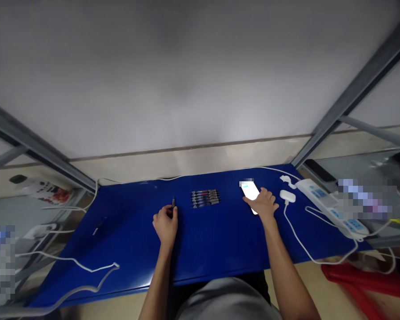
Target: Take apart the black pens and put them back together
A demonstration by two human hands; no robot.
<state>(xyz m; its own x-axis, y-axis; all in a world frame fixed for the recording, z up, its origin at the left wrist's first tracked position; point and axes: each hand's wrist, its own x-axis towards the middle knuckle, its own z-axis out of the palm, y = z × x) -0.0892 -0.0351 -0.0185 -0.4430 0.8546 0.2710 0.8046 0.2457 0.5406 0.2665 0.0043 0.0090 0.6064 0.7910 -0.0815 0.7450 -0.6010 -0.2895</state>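
Pinching a dark pen [174, 202] in your left hand [166, 224] beside the row of pens [205, 198] on the blue table [216, 244], you held your right hand [265, 204] loosely spread over the lit phone [250, 190].

the blue table [213, 249] bears lined-up pens [206, 198] at twelve o'clock, a phone [251, 190] and white case [287, 196] at two, a cable [102, 268] at eight, a lone pen [99, 226] at nine.

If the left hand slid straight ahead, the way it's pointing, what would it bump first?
Past the pen it holds, the left hand would probably meet the white cable along the back of the blue table, then the wall. Height is hard to judge, so it might pass over.
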